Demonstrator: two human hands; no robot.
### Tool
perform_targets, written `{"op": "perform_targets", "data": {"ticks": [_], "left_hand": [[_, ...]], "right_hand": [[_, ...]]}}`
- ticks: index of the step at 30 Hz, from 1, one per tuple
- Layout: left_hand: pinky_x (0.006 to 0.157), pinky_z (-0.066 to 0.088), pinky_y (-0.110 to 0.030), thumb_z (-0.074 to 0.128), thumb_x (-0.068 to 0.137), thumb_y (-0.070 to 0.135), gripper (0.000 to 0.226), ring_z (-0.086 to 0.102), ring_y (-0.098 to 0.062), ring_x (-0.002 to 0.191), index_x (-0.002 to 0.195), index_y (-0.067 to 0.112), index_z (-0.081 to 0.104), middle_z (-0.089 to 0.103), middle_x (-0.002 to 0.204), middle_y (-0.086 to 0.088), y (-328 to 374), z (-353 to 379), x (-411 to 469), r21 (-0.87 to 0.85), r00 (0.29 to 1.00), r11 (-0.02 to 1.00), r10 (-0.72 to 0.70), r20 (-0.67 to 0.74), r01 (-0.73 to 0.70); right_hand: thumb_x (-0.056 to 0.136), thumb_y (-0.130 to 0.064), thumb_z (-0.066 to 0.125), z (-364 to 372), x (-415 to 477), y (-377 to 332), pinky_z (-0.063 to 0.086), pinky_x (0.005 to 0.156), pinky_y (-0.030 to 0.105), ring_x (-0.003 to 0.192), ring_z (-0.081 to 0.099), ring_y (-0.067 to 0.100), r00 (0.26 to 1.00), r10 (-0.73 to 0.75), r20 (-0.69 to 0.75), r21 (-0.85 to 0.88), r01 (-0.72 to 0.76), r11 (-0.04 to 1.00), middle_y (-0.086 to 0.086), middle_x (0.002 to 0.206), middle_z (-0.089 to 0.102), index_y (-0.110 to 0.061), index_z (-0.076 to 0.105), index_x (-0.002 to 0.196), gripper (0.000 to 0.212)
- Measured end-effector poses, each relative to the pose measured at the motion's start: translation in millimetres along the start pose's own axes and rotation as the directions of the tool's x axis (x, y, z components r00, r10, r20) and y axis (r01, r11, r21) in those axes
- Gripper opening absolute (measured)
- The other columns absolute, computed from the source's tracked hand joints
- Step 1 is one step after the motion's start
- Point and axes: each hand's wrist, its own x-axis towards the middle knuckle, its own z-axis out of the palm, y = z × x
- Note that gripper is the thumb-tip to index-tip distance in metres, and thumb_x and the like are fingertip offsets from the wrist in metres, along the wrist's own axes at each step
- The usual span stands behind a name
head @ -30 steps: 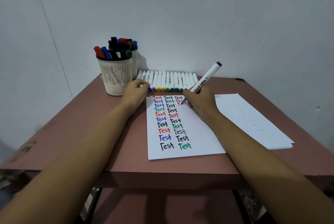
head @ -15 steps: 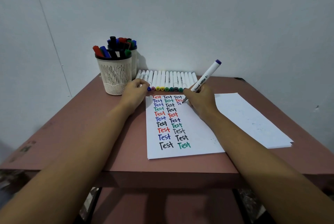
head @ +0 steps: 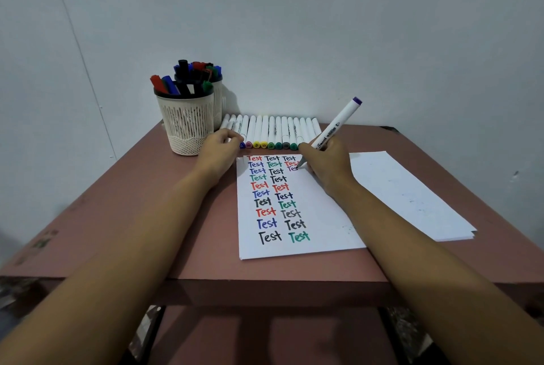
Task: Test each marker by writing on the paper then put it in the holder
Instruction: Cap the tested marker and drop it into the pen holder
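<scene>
The marker [head: 335, 129] is being pinched low in the right hand's [head: 326, 164] curled fingers so its tip, just beneath them, is writing on the paper [head: 309, 217], while the left hand [head: 217, 155] is resting at the paper's corner, fingers bent, probably steadying it, though I cannot tell whether they are holding anything.

**Pink table against a pale wall**

A dusty-pink, flat-topped square table [head: 141, 235] stands against a plain, pale grey painted wall [head: 323, 26]. A thin slanting seam [head: 89, 77] crosses the wall at left. Below the tabletop are a matching pink lower shelf [head: 265, 338] and a dark leg [head: 148, 332]. The light is soft and even.
</scene>
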Motion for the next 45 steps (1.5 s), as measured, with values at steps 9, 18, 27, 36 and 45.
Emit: {"op": "perform_targets", "data": {"ticks": [9,18,27,36,45], "left_hand": [[0.082,0.044,-0.035,0.047,0.090,0.011,0.013,0.054,-0.039,0.109,0.091,0.010,0.060,0.060,0.116,-0.024,2,0,-2,0.013,1.000,1.000,0.008,0.002,-0.008],[0.076,0.044,-0.033,0.047,0.090,0.010,0.014,0.052,-0.022,0.084,0.088,0.011,0.060,0.060,0.113,-0.024,4,-2,-4,0.010,1.000,1.000,0.009,0.012,-0.009],[0.078,0.042,-0.033,0.046,0.091,0.010,0.014,0.056,-0.033,0.089,0.092,0.010,0.060,0.062,0.100,-0.024,5,-1,-5,0.035,1.000,0.999,0.025,0.007,-0.025],[0.084,0.034,-0.020,0.036,0.095,0.010,0.036,0.044,-0.009,0.096,0.120,0.017,0.061,0.046,0.117,-0.005,21,1,-16,0.126,0.974,0.966,0.219,0.062,-0.226],[0.093,0.049,-0.041,0.050,0.094,0.011,0.047,0.059,-0.024,0.101,0.128,0.040,0.041,0.051,0.110,-0.002,18,12,-25,0.007,0.884,0.939,0.321,0.340,-0.343]], "right_hand": [[0.083,-0.007,0.064,0,-4,-5,0.043,0.049,0.015,0.052,0.052,0.003,0.999,-0.038,-0.027,-0.044,0.037,0.998,-0.006,0.066,0.051,-0.020,0.048,0.071,0.024],[0.081,-0.008,0.065,-1,-1,-2,0.047,0.061,0.030,0.062,0.051,0.013,0.999,0.018,-0.045,0.012,-0.018,1.000,-0.003,0.065,0.051,-0.018,0.048,0.070,0.022],[0.083,-0.007,0.063,-1,-1,-2,0.040,0.049,0.016,0.057,0.049,0.007,0.999,-0.011,-0.051,-0.008,0.010,1.000,-0.005,0.065,0.050,-0.017,0.047,0.071,0.023],[0.085,-0.003,0.054,-10,2,-8,0.034,0.053,0.026,0.053,0.047,0.011,0.995,0.092,0.035,0.342,-0.098,0.934,0.004,0.058,0.059,-0.006,0.055,0.070,0.015],[0.092,-0.003,0.053,-4,-11,-20,0.051,0.055,0.019,0.054,0.060,0.010,0.983,-0.009,0.181,0.499,-0.083,0.862,0.002,0.059,0.065,-0.006,0.060,0.080,0.014]]}}
